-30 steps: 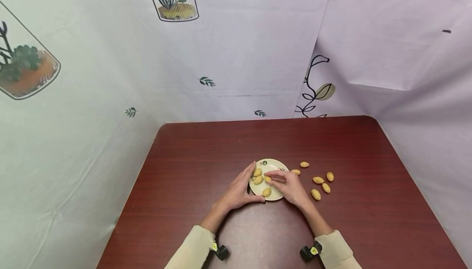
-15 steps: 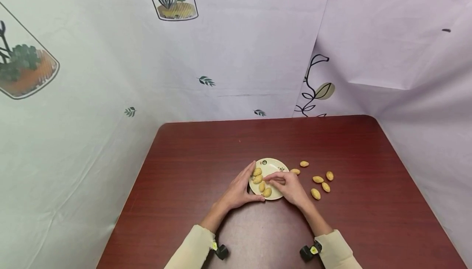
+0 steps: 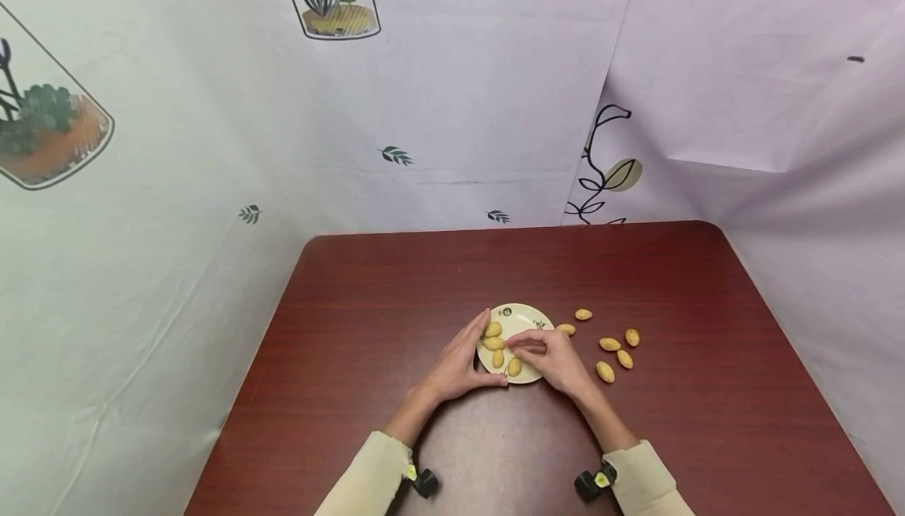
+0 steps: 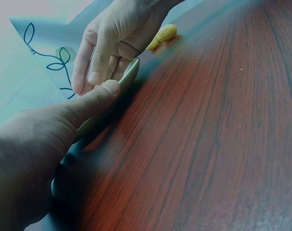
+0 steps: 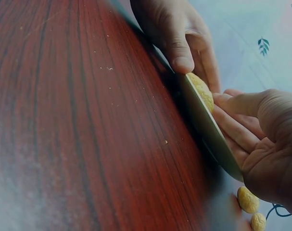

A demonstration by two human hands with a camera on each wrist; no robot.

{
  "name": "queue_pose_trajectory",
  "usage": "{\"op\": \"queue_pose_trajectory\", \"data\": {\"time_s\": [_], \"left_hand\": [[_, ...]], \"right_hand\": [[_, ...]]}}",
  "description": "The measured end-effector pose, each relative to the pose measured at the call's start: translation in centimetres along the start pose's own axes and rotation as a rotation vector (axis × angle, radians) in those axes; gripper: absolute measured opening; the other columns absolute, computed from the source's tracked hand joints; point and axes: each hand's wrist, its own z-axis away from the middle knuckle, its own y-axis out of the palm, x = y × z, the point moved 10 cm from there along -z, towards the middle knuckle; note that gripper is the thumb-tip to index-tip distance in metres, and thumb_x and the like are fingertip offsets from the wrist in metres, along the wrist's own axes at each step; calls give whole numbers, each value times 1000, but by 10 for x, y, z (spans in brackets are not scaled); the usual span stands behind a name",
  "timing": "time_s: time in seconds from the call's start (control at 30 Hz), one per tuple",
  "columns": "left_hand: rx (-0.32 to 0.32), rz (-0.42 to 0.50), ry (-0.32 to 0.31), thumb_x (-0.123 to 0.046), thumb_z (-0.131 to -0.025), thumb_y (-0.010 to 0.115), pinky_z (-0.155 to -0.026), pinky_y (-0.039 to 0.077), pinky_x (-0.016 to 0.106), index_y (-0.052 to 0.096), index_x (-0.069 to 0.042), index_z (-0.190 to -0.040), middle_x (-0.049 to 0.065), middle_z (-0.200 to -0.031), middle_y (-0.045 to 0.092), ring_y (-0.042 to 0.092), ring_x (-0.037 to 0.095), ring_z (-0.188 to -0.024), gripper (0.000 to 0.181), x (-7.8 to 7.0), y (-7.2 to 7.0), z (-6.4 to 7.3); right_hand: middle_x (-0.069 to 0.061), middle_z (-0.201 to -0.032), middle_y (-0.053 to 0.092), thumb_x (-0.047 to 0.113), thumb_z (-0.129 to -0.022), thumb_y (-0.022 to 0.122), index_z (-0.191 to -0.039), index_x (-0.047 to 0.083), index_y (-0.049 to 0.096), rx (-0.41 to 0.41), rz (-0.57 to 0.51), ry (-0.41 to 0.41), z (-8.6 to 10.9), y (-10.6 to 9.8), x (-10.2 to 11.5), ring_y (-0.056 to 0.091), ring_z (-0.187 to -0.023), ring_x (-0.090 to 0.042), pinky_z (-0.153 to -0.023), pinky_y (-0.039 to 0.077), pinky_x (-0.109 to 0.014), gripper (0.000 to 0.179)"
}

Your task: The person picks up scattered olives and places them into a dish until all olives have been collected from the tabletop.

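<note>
On the table, a small pale plate (image 3: pixel 526 372) with printed motifs carries several oval yellow nut-like pieces with wrinkled surfaces; one such piece (image 3: pixel 514 367) lies near the front. My left hand (image 3: pixel 459 363) holds the plate at its left side, the thumb at the near rim and the fingers along the far left edge. Over the right half of the plate is my right hand (image 3: pixel 555 359), fingers stretched leftward and nothing seen between them. Its fingertips come right up to a yellow piece (image 3: pixel 494 343). In the right wrist view, the plate (image 5: pixel 203 120) shows edge-on between both hands.
More yellow pieces are scattered to the right of the plate, among them one at the back (image 3: pixel 583 315) and one nearer (image 3: pixel 605 372). The dark red wooden table (image 3: pixel 382 288) ends at a wall of printed white cloth (image 3: pixel 452 107).
My right hand has let go of a yellow piece, which now lies farther left and nearer on the plate. The front piece has shifted slightly right. My left hand has stayed put.
</note>
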Motion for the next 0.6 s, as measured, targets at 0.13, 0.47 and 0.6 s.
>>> {"op": "queue_pose_trajectory", "data": {"time_s": [0.13,0.47,0.6], "left_hand": [[-4,0,3,-50,-79,94,-123,32,52,17,-3,-170,15,-175,24,27,26,-159,128,-1,0,0],[-3,-1,2,-49,-79,94,-124,32,51,18,-3,-170,15,-175,24,27,26,-159,127,-1,0,0],[-9,0,10,-49,-79,94,-124,32,51,18,-2,-169,16,-174,25,27,27,-159,127,-2,-1,0]], "right_hand": [[-16,-109,79,-3,-95,76,-114,-3,79,-4,-8,-7,1,0,0,77,-104,-33,-85,60,-25,19],[-17,-109,79,-2,-96,76,-113,-3,79,-27,-56,-4,2,-4,0,76,-106,-35,-86,60,-27,18],[-18,-109,78,-4,-95,76,-113,-3,78,-30,-86,-3,3,-6,0,76,-106,-33,-87,59,-25,19]]}}
